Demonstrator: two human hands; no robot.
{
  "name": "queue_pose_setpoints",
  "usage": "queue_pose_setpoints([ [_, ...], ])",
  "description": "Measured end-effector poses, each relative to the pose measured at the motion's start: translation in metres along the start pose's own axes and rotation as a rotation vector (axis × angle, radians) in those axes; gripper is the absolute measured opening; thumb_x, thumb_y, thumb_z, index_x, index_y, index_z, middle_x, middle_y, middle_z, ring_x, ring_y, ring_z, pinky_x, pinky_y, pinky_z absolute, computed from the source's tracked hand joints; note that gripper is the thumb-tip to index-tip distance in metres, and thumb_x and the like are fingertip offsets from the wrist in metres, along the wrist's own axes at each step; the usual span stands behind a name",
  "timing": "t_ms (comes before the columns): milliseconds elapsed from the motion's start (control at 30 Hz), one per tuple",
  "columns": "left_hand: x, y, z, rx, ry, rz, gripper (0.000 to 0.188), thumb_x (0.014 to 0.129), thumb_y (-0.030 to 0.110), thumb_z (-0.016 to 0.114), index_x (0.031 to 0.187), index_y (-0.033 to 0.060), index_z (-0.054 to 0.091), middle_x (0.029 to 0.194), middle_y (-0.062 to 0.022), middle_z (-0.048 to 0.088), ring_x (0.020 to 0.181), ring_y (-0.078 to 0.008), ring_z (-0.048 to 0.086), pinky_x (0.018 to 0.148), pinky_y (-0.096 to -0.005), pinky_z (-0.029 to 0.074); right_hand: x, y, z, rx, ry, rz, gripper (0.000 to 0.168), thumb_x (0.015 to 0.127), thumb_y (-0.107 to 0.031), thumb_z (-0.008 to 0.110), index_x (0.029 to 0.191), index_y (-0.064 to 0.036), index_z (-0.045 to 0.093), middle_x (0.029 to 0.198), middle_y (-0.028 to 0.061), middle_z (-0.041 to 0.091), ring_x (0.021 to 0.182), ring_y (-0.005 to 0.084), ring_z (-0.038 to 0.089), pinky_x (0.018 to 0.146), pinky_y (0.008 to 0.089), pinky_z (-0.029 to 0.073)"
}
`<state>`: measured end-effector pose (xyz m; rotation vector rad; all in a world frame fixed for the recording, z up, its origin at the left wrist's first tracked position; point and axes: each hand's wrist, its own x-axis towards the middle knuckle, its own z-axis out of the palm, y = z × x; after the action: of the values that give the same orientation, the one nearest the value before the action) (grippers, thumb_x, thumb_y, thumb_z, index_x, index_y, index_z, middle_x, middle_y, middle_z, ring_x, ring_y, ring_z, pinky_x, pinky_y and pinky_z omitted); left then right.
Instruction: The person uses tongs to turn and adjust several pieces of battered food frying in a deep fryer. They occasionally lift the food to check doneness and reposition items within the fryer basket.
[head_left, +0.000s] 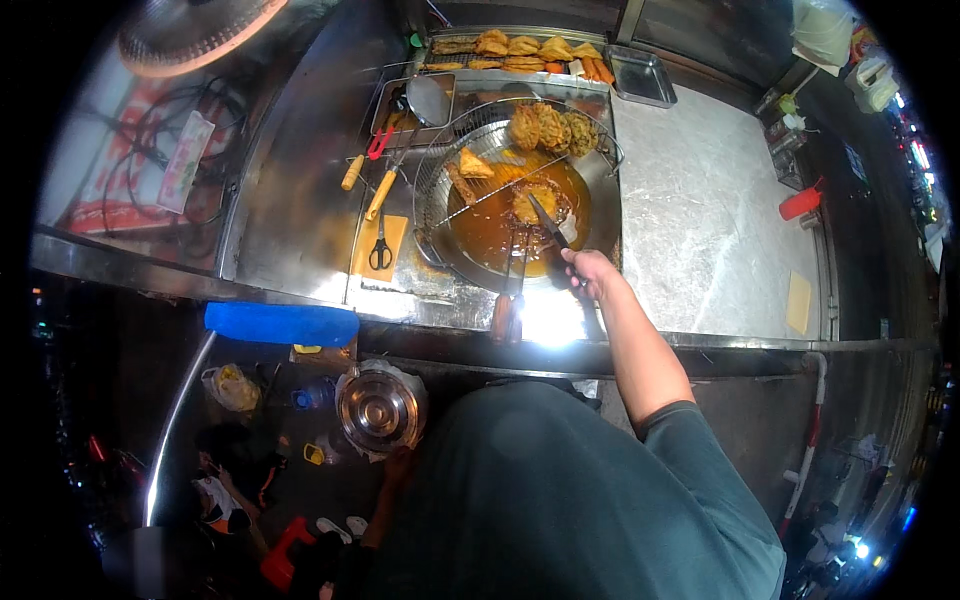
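Observation:
My right hand (592, 271) grips a long, narrow metal tool with a dark handle (555, 231); whether it is a knife or tongs is unclear. Its tip meets a round fritter (534, 204) in the bubbling brown oil (480, 225) of a large metal wok (606, 217). Across the wok's far part lies a wire draining rack (442, 161), bearing browned fritters (553, 129), a golden triangular piece (474, 163) and a brown strip. Two wooden-handled metal tools (508, 319) lean over the near rim. My left hand (400, 459) hangs dimly by a steel lid (379, 414); its grasp is hidden.
Behind the wok stand a rack of fried food (517, 52) and a steel tray (641, 75). Black scissors (380, 255) and a wooden-handled tool (382, 193) lie left. A red squeeze bottle (801, 202) lies right. Another person (225, 487) is low at left, near a red stool (287, 553).

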<state>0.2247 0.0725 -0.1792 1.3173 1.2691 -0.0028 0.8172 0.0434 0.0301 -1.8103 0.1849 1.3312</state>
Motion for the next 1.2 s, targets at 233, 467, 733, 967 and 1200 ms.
queue_pose_setpoints([
  [233, 0.024, 0.003, -0.005, 0.947, 0.051, 0.796, 0.013, 0.074, 0.019, 0.049, 0.074, 0.0067, 0.053, 0.071, -0.0091, 0.051, 0.065, -0.0253, 0.052, 0.057, -0.0378, 0.042, 0.006, 0.002, -0.009, -0.384, 0.311, -0.224, 0.026, 0.076, -0.026, 0.056, 0.088, -0.003, 0.051, 0.067, 0.0082, 0.052, 0.05, 0.0166, 0.048, 0.041, 0.0288, 0.036],
  [467, 0.027, 0.013, 0.015, 0.873, 0.069, 0.662, 0.014, 0.072, 0.018, 0.049, 0.076, 0.0061, 0.054, 0.075, -0.0125, 0.052, 0.069, -0.03, 0.051, 0.057, -0.0402, 0.041, -0.043, -0.019, 0.0, -1.039, 0.612, -0.359, 0.034, 0.074, -0.029, 0.053, 0.097, -0.004, 0.047, 0.088, 0.0153, 0.057, 0.082, 0.0282, 0.056, 0.069, 0.0379, 0.044],
  [733, 0.059, -0.056, 0.014, 0.738, 0.067, 0.52, 0.023, 0.079, 0.023, 0.045, 0.077, 0.0033, 0.057, 0.077, -0.013, 0.057, 0.071, -0.0261, 0.054, 0.065, -0.0355, 0.042, -0.054, -0.01, 0.011, -1.306, 0.639, -0.405, 0.033, 0.075, -0.028, 0.052, 0.099, -0.006, 0.046, 0.088, 0.0139, 0.058, 0.084, 0.0271, 0.056, 0.07, 0.036, 0.045],
  [967, 0.066, -0.061, 0.015, 0.538, -0.072, 0.465, 0.024, 0.081, 0.021, 0.04, 0.086, 0.0041, 0.056, 0.08, -0.0125, 0.056, 0.079, -0.0251, 0.052, 0.075, -0.0342, 0.039, -0.05, -0.001, 0.018, -1.357, 0.593, -0.395, 0.034, 0.075, -0.029, 0.052, 0.1, -0.007, 0.046, 0.09, 0.0129, 0.057, 0.086, 0.0262, 0.055, 0.071, 0.0361, 0.044],
  [1200, 0.052, -0.028, 0.016, 0.626, 0.051, 0.398, 0.024, 0.079, 0.02, 0.037, 0.083, 0.0037, 0.055, 0.079, -0.0153, 0.055, 0.078, -0.0279, 0.052, 0.069, -0.0367, 0.041, -0.068, -0.006, 0.023, -1.285, 0.522, -0.327, 0.035, 0.076, -0.03, 0.051, 0.099, -0.006, 0.045, 0.09, 0.0147, 0.057, 0.088, 0.028, 0.054, 0.074, 0.0378, 0.043],
])
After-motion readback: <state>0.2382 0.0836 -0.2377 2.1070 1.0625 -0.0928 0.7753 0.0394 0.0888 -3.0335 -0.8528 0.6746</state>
